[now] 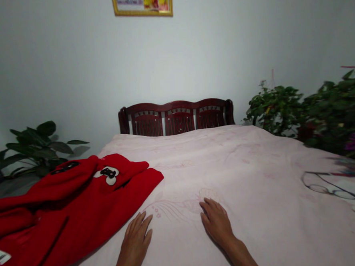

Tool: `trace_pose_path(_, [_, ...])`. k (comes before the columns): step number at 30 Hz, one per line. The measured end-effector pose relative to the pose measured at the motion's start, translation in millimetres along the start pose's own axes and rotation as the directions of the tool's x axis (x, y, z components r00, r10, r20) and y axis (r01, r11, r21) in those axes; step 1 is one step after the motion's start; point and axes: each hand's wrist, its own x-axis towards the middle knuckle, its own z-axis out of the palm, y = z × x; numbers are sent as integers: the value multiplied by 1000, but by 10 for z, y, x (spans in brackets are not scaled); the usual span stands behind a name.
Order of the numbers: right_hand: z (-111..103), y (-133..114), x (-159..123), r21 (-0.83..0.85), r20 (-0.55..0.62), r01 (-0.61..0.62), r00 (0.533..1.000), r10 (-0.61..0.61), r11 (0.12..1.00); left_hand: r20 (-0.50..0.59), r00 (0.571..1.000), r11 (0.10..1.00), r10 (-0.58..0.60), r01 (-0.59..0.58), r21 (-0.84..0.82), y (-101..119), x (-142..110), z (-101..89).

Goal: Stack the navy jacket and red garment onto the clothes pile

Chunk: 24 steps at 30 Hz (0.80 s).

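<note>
My left hand (133, 245) and right hand (216, 223) lie open and empty on the bed (236, 165); a careless tug could slide the red sweatshirt (65, 212), at 9 o'clock, off the edge.

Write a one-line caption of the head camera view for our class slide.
Bare left hand and right hand rest on a pale pink bedspread beside a crumpled red garment.

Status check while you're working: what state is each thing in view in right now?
Left hand: flat on the quilt, fingers apart, holding nothing.
Right hand: flat on the quilt, holding nothing.
Pale pink quilt: spread over the bed, lightly creased.
Red garment: rumpled, unfolded, lying on the bed.
Barcode label: showing on the red garment.
Dark wooden headboard: upright against the wall.
Framed picture: hanging on the wall, cut off by the view.
</note>
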Motion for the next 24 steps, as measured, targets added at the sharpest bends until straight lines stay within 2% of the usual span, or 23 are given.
trace_pose_path(24, [49, 26, 2, 12, -2, 3, 1000, -3, 1000, 0, 1000, 1000, 12, -12, 27, -2, 1, 3])
